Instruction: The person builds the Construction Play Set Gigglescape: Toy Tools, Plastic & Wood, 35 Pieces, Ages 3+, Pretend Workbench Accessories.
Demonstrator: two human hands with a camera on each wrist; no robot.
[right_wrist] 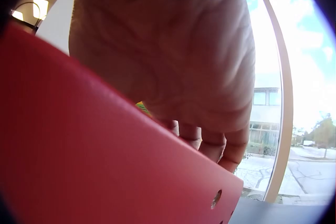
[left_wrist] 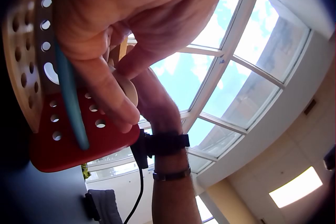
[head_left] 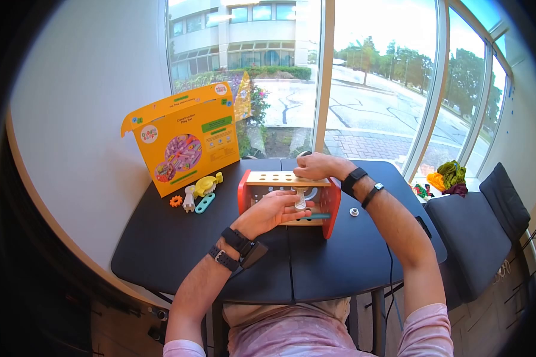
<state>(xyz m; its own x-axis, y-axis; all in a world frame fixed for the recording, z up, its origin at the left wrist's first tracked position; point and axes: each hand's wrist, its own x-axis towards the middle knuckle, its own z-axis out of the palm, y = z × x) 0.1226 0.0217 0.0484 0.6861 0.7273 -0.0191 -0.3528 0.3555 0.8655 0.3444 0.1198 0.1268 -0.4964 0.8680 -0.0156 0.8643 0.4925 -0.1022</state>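
Note:
A toy workbench point(head_left: 333, 208) with red side panels and pale wooden boards with holes stands on the table. At its front, my left hand point(head_left: 271, 211) pinches a pale toy screw point(head_left: 301, 201) between thumb and fingers, just below the top board point(head_left: 268, 177). In the left wrist view the left fingers curl round a cream, rounded piece point(left_wrist: 127, 90). Over the top board, right above the screw, my right hand point(head_left: 315, 166) bends downward with fingers curled. A dark rounded thing point(head_left: 304, 154) shows at its knuckles; what this hand grips I cannot tell.
A small white round piece point(head_left: 354, 212) lies right of the workbench. To the left are an orange gear point(head_left: 175, 201), a yellow toy part point(head_left: 206, 185), a white piece point(head_left: 189, 199) and a teal strip point(head_left: 205, 203). Behind them stands a yellow box point(head_left: 184, 140). A black cable point(head_left: 391, 268) hangs over the front edge.

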